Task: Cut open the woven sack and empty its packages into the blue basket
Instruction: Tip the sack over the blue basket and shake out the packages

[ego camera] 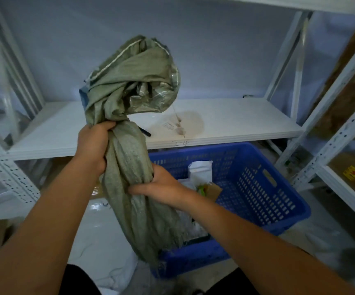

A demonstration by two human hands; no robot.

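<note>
A grey-green woven sack hangs limp and bunched in front of me, its upper end flopped over and its frayed lower end dangling over the near left corner of the blue basket. My left hand grips the gathered sack high up. My right hand clutches it lower down. Inside the basket lie packages: a white pouch, a brown parcel and pale bags half hidden behind the sack.
A white metal shelf runs behind the basket, with a dark pen-like object on it. Perforated rack posts stand on the right, another rack on the left. White plastic sheeting covers the floor at lower left.
</note>
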